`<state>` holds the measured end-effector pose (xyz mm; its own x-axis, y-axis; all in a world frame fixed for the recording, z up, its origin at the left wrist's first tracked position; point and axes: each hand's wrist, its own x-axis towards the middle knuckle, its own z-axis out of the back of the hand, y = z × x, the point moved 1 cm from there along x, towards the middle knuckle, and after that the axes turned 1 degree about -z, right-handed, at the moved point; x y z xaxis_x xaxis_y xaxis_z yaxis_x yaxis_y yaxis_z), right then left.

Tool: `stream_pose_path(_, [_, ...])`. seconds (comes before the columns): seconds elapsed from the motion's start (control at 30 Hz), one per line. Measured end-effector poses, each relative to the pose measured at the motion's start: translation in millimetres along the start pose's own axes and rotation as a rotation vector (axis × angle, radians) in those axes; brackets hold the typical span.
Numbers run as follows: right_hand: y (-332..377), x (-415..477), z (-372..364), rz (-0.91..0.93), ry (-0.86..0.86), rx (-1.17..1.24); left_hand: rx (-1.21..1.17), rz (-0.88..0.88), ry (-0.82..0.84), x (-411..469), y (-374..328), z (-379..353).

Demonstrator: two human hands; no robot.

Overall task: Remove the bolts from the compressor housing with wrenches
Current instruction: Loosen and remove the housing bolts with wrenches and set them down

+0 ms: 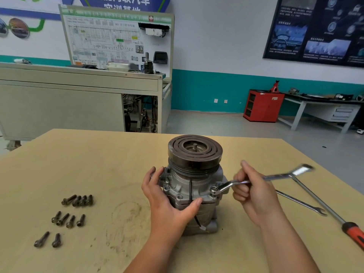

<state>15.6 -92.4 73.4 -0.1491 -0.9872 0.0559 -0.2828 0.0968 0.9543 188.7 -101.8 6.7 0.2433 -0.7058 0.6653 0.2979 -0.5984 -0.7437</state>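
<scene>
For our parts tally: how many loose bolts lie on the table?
10 bolts: four bunched in the far row, four in the middle row, two nearest, all left of the compressor. The bunched row may hide another.

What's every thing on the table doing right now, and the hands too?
Compressor: standing upright, pulley on top.
Left hand: grips the compressor's housing.
Wrench: ring end seated on the compressor's flange.
Right hand: holds the wrench.
Loose bolts: out, lying on the table.
Spare wrench: lying unused.
Screwdriver: lying unused.
</scene>
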Motion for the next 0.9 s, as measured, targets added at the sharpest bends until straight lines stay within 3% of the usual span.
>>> stream_pose_path(0.07, [-2,20,1,-0.268,0.151,0.126,-0.003,0.004,0.003,0,0,0])
stream_pose_path(0.13, [0,32,6,-0.326,0.251,0.137,-0.008,0.006,0.008,-1,0,0])
stream_pose_path(0.33, [9,-4,16,-0.035,0.158,0.359,-0.004,0.001,0.001,0,1,0])
stream_pose_path(0.7, [-20,-66,7,0.246,-0.046,0.029,-0.013,0.003,0.002,0,-1,0])
stream_pose_path(0.9, [-5,-70,0,0.254,0.004,-0.142,-0.016,0.002,0.002,0,-1,0])
